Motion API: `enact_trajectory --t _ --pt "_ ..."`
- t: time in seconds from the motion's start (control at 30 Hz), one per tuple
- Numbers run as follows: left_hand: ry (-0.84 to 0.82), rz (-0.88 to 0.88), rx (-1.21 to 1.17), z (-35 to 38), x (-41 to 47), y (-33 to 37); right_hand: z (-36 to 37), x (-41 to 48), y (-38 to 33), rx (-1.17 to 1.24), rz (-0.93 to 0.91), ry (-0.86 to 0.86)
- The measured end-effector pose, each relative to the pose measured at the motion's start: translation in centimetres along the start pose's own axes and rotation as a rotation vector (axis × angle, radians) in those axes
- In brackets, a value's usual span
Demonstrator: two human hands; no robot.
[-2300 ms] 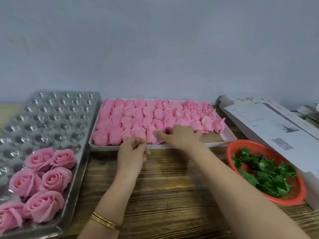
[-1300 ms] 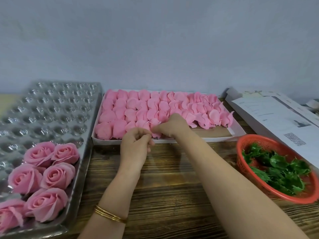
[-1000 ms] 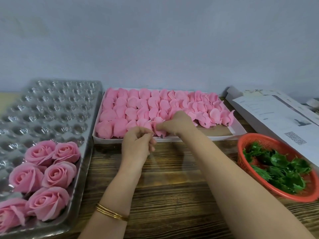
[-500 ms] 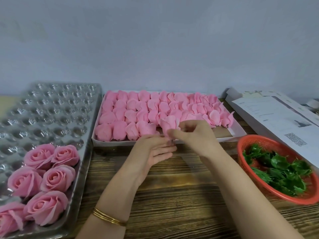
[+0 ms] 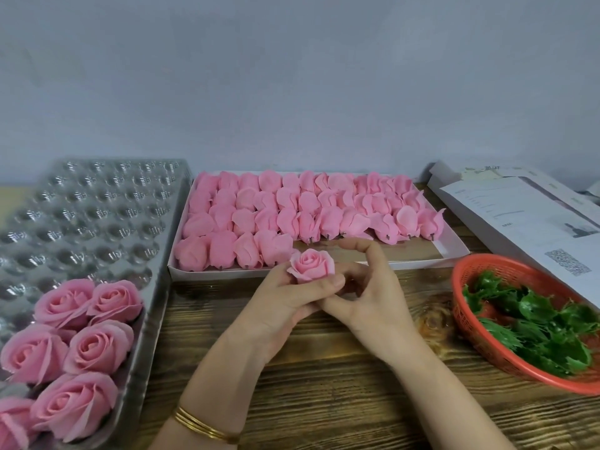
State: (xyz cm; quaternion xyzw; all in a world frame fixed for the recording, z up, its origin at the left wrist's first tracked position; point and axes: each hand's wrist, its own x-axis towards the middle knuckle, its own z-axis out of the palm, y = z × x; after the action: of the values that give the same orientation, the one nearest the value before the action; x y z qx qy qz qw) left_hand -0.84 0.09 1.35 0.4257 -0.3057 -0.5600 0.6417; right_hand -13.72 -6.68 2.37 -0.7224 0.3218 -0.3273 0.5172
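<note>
Head view showed a wooden table (image 5: 324, 401) w/ a silver blister tray (image 5: 97, 203) on the left carrying finished roses (image 5: 84, 323) at its near end. A white box (image 5: 227, 274) of closed buds (image 5: 292, 209) sat in the middle & an orange basket (image 5: 461, 303) of green sepals (image 5: 535, 323) on the right. Just in front of the box, above the table, the left hand (image 5: 285, 306) was wrapped round the base of a pink rose (image 5: 311, 264), thumb laid across its front. The right hand (image 5: 373, 300) sat against it w/ fingers bent, one fingertip at the bloom's right side. Whether it pinched a petal couldn't be told.

Step was prob. opening & shaping the bloom. To do it well:
- Hold low on the base w/ the left, lightly, so outer petals aren't crushed.
- Use right fingertips only, easing one petal outward at a time.
- Turn the bloom btw. pulls so it spreads evenly.
- Stop once it matches the finished ones.

Petals looked thin & soft, so prob. tear easily.

The rose itself was pale pink & faced up toward the camera. Its centre was tightly spiralled & its outer petals partly flared, less spread than the tray's blooms.
</note>
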Motion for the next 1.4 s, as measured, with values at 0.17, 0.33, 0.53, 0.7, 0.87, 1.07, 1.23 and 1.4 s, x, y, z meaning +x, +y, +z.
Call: enact_trajectory --t 0.17,0.33,0.53,0.7,0.87,1.07,1.23,1.4 --pt "-0.027 -0.044 0.087 -0.1 0.3 -0.1 -0.5 -0.2 0.1 0.031 0.013 -0.020" --pt "-0.058 -0.035 0.124 -0.2 0.3 -0.2 -0.9 0.0 0.2 0.093 0.069 -0.064" --pt "-0.135 -0.082 0.094 -0.2 -0.1 0.2 -0.9 0.2 0.2 0.286 0.152 -0.177" --pt "-0.055 -0.067 0.083 0.3 -0.1 0.3 -0.8 0.1 0.7 0.421 0.212 -0.183" --pt "0.053 -0.020 0.063 0.9 0.0 -0.1 0.1 -0.4 0.5 0.282 0.167 -0.107" --pt "0.069 -0.012 0.020 1.0 -0.1 0.2 0.6 -0.3 0.9 0.275 0.119 -0.028" --pt "0.089 -0.025 0.043 0.9 0.0 0.1 0.8 -0.4 1.0 0.271 0.093 -0.047" --pt "0.087 -0.040 0.034 0.8 0.0 0.1 1.1 -0.5 1.0 0.285 0.099 -0.020"
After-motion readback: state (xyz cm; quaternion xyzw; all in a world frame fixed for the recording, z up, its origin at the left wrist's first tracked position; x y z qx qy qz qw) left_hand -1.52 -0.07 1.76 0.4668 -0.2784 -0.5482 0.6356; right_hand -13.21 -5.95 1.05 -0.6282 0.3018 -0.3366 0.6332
